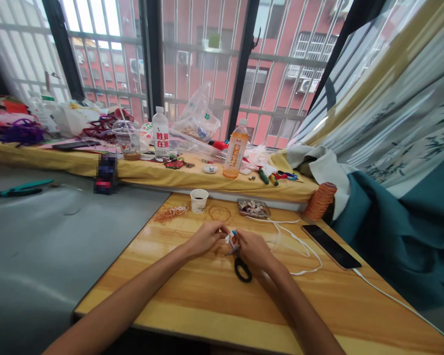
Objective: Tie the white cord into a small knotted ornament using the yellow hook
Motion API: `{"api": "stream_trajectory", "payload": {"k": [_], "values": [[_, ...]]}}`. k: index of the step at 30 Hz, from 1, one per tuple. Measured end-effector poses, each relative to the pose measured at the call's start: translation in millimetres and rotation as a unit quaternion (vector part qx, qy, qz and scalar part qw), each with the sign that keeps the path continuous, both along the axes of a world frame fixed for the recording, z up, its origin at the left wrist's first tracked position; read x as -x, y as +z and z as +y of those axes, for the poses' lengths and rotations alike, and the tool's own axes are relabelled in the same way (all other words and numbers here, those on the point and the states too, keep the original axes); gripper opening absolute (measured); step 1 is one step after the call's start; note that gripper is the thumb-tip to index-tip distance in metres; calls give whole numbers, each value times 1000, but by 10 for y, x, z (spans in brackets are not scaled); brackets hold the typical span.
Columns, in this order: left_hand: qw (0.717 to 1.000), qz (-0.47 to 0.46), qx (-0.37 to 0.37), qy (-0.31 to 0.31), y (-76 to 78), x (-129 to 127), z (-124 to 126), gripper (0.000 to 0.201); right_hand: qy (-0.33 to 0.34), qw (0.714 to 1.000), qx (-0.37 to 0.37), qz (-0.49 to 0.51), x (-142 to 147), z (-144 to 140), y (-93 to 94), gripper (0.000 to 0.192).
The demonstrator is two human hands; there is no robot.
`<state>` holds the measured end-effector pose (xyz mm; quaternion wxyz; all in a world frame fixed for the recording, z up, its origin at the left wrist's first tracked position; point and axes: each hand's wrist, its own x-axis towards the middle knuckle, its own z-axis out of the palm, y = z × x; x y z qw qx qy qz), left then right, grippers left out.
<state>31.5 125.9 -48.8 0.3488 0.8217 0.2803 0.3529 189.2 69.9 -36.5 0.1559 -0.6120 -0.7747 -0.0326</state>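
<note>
A small white piece is pinched between left hand and right hand; scissors are looped on the right; fine fingertip control is judged necessary next.

Both hands together, fingers pinched

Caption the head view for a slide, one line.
Both hands, left hand and right hand, pinch a small white piece over a wooden table, scissors beneath, phone at right.
</note>
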Motion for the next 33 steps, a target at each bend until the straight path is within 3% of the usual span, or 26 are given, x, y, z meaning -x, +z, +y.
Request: {"api": "stream_trajectory", "payload": {"k": [4,8,11,14,16,20,27,33], "values": [[999,-2,-10,36,18,-4,-24,15,-4,999,-35,-29,15,-4,-29,14],[996,-26,19,80,5,-5,30,17,32,993,-106,-40,48,3,-27,16],[989,-53,128,53,-49,-34,95,19,53,988,-132,-62,65,2,-8,17],[957,-85,276,7,-93,-79,117,22,64,985,-138,-85,61,-2,-3,17],[940,-129,315,3,-100,-98,116,34,69,983,-144,-90,55,-1,-7,18],[937,-162,310,9,-106,-91,149,46,79,979,-165,-93,39,13,-15,20],[940,-146,309,15,-147,-66,252,27,123,979,-123,-104,28,5,14,18],[952,-147,268,30,-160,-70,224,22,117,983,-112,-90,45,33,-39,21]]}}
